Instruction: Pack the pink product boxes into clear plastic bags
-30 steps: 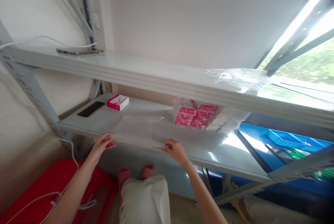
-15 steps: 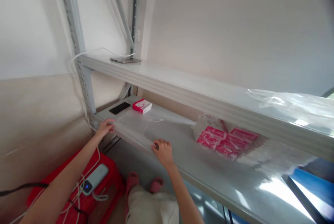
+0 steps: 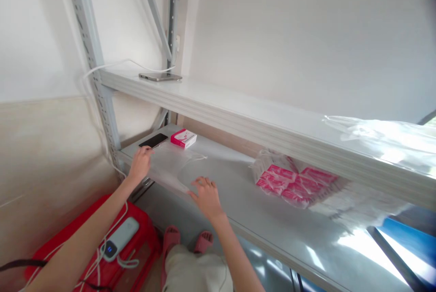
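Observation:
A clear plastic bag (image 3: 167, 165) lies flat on the lower grey shelf (image 3: 235, 183), its near side hanging a little over the front edge. At the bag's left side my left hand (image 3: 140, 163) has its fingers curled closed on the film, close to a black phone (image 3: 154, 140). My right hand (image 3: 207, 195) is at the bag's right front corner, thumb and fingers spread apart, the thumb touching or nearly touching the film. Behind the bag sits a small pink-and-white box (image 3: 184, 138).
Pink-and-white boxes in clear wrap (image 3: 289, 178) lie farther right on the lower shelf. The upper shelf (image 3: 238, 106) overhangs it, holding another phone (image 3: 160, 76) and clear plastic (image 3: 381, 133). Below left, a power bank (image 3: 121, 237) with cables rests on a red container (image 3: 145, 224).
My left hand has moved up and inward from the shelf edge, over the bag's left side. My right hand has shifted slightly left and its fingers have spread. The bag's near edge has shifted.

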Tool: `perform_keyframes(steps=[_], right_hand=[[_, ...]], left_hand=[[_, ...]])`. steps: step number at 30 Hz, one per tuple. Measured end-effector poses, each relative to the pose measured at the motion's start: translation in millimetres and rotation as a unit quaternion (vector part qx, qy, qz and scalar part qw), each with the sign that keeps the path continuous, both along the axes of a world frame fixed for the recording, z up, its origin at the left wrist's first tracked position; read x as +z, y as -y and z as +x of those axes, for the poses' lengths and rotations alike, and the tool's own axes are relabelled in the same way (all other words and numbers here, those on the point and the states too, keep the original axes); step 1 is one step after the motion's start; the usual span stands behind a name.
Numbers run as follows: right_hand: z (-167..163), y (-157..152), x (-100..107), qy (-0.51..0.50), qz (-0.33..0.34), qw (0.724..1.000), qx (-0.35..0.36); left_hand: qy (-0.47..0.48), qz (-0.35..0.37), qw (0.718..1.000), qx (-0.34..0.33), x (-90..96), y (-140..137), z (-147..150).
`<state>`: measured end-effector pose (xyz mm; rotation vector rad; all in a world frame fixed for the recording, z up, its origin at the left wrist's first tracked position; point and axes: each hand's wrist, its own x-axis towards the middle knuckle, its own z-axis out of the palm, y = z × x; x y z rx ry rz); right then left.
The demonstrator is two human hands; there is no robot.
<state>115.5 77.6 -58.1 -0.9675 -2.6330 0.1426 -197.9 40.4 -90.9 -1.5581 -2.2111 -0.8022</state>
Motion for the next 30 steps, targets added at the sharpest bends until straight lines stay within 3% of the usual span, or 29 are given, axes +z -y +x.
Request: perform_keyframes(steps=[3, 6, 9, 12, 18, 23, 26, 28, 30], right_hand=[[-24.4, -28.6, 17.2, -0.041, 0.057, 0.997, 0.013], [-53.7, -68.2, 17.0, -0.025, 0.089, 0.996, 0.017], [-65.3, -105.2, 0.0, 0.033, 0.036, 0.999, 0.006], [-57.6, -128.1, -18.2, 0.049, -0.014, 0.999, -0.018], [-34.1, -132.9, -29.4, -0.017, -0.031, 0.999, -0.041], [-30.4, -127.1, -37.2, -0.082, -0.069, 0.993, -0.039], [-32.2, -125.8, -41.7, -0.097, -0.073, 0.991, -0.055], [-33.4, -125.3, -44.4, -0.107, -0.078, 0.989, -0.061], [-34.2, -124.4, -46.9, -0.117, -0.08, 0.988, -0.067]], left_hand=[[0.04, -0.039, 0.993, -0.104, -1.4, -43.4, 17.5], [0.088, -0.112, 0.986, -0.087, -9.5, -79.6, 23.7], [0.089, -0.194, 0.975, -0.057, -22.3, -94.6, 21.0], [0.066, -0.226, 0.97, -0.052, -35.2, -96.3, 15.0], [0.048, -0.194, 0.979, -0.045, -40.3, -94.8, 16.9], [-0.019, -0.032, 0.998, -0.046, -18.4, -78.3, 30.8], [-0.017, 0.03, 0.999, 0.01, -6.7, -66.8, 24.6], [0.018, 0.029, 0.998, 0.057, -5.9, -63.6, 11.7], [0.053, -0.014, 0.996, 0.069, -12.0, -63.0, -3.6]])
